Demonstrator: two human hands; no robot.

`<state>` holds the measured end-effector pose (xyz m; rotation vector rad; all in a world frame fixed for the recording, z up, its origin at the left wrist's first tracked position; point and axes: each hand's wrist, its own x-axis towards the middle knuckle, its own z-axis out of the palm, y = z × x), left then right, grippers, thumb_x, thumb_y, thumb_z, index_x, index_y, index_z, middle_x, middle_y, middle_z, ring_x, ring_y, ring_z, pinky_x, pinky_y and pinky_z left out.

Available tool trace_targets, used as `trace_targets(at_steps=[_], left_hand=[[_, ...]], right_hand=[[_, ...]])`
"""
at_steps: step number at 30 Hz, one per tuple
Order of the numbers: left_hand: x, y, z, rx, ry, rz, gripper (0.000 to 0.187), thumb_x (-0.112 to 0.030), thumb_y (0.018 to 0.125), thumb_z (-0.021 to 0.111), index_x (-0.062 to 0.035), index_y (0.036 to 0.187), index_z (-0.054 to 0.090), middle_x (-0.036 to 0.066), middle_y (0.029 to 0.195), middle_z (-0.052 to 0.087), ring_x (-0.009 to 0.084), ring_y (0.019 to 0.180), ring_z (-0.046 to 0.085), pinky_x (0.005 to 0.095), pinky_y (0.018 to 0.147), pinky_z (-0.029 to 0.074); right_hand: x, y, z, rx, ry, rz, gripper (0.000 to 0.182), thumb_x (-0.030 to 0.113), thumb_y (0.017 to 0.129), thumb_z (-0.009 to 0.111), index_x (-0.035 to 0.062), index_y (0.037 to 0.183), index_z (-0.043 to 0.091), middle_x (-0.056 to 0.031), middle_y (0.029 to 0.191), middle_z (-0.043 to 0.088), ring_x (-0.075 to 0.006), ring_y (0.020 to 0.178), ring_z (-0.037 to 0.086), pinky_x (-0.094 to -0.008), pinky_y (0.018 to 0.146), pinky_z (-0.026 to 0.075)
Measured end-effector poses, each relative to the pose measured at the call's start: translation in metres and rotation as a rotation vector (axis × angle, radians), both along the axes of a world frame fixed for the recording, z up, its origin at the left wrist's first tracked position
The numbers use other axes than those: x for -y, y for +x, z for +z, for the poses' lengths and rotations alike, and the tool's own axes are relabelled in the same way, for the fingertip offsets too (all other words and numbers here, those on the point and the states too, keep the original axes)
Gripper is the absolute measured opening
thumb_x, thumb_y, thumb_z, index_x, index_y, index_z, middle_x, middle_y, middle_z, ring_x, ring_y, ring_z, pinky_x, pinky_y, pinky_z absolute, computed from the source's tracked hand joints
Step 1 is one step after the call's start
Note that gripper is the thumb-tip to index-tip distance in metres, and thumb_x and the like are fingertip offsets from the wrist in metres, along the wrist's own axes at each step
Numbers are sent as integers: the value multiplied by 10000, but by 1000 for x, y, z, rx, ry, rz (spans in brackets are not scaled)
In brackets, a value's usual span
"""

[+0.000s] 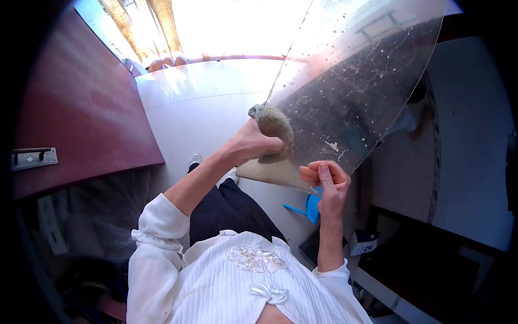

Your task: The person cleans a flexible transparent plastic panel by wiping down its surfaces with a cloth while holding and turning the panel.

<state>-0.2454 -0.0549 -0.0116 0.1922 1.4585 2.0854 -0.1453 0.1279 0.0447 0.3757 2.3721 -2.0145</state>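
A large clear glass pane point(345, 97), flecked with white spots and smears, stands tilted in front of me. My left hand point(256, 141) is closed round a fuzzy grey-green rag point(276, 128), which lies against the left edge of the pane near its lower corner. Near the lower right edge, my right hand point(330, 181) pinches the pane between thumb and curled fingers. Part of the right fingers shows blurred through or against the glass.
A red door point(81, 108) with a metal handle point(33, 156) stands open on the left. Below the pane, a blue dustpan-like object point(310, 208) is on the white tiled floor point(189, 113). A dark-screened piece of furniture point(426, 264) and a small box point(363, 242) are at the right.
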Motion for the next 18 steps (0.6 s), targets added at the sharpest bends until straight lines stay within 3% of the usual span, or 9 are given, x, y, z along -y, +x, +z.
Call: trace_targets(at_steps=[3,8,13,15,16,17,18], left_hand=[[6,1,3,3,22,-38,246,-49,649,655,-8,888,613,31,805,615,103,736,561,259,676,468],[9,-1,15,39,-156,-41,217,-66,656,626,-1,863,618,31,794,614,96,736,556,255,675,462],[13,-5,-8,-15,-52,-29,214,-90,668,643,-5,863,619,29,794,613,95,736,554,261,680,462],[14,-6,-1,5,-12,-37,215,-84,666,644,-6,864,619,28,796,612,96,737,553,262,684,463],[16,-4,11,58,-44,-38,245,-62,655,630,-9,893,613,28,787,611,98,719,557,255,639,467],[18,-4,18,113,-76,-39,280,-40,644,616,-13,922,606,29,778,611,100,700,561,248,594,472],[18,-4,12,115,-74,-32,280,-40,644,616,-13,922,606,29,778,611,100,700,561,248,594,472]], right_hand=[[-1,-1,-5,13,-14,2,262,223,915,509,-8,868,623,-119,786,677,-152,677,652,-211,588,470],[3,-3,-6,6,-18,7,262,222,916,507,-9,871,624,-119,787,678,-150,671,651,-211,587,471],[0,-2,-14,13,-66,34,332,298,909,515,-18,917,618,-132,808,676,-166,694,654,-226,635,479],[-8,-3,-17,-18,-260,215,469,411,886,522,-35,1021,579,-185,1040,625,-184,866,631,-239,700,473],[-4,-5,-13,-19,-256,222,469,411,886,522,-35,1021,579,-185,1040,625,-184,866,631,-239,700,473],[3,-7,-8,2,-591,205,528,449,879,512,-41,1071,548,-202,1166,539,-190,949,592,-243,715,468],[6,-10,-8,15,-759,198,558,468,876,506,-45,1096,532,-210,1229,495,-192,991,573,-245,722,465]])
